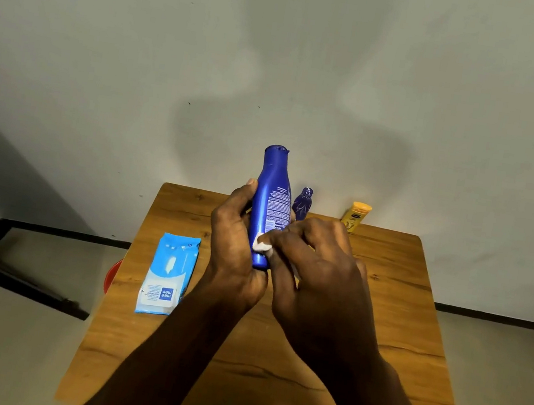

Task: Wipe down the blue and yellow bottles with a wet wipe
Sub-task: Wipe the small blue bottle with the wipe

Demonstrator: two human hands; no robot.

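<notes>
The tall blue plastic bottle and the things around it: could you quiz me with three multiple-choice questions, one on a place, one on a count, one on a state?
1. Where does the light-blue wet-wipe pack lie on the wooden table?
A. left side
B. right side
C. far edge

2. How many bottles show?
A. one
B. two
C. three

3. The tall blue plastic bottle is:
A. lying flat
B. held up
C. standing alone

Answers:
1 A, it lies left of the left hand.
2 C, counting the small purple bottle and small yellow bottle.
3 B, the left hand grips it while the right hand presses a white wipe on it.
</notes>
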